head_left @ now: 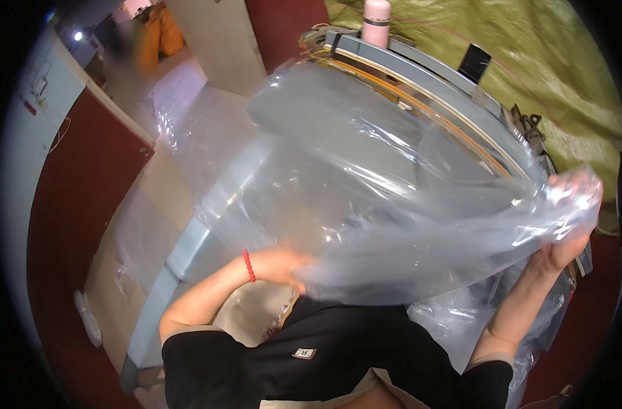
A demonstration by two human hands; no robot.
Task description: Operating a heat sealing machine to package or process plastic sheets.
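A large sheet of clear plastic film (420,249) stretches in front of me between my two hands, smeared by motion in places. My left hand (283,267), below a red bead bracelet (249,266), is closed on the film's near edge close to my body. Out to the far right, my right hand (573,204) is raised and grips the film's other end; some of it covers the fingers. More film spreads over a grey work table (186,249) and past its left side. Whether the film is one layer or a bag, I cannot tell.
A grey metal rail (433,65) runs along the table's back, with a pink bottle (376,26) and a dark phone-like slab (474,63) on it. Greenish-yellow sheeting (549,88) hangs behind. Crumpled plastic (454,317) lies at my right. A red-and-white wall (72,198) stands left.
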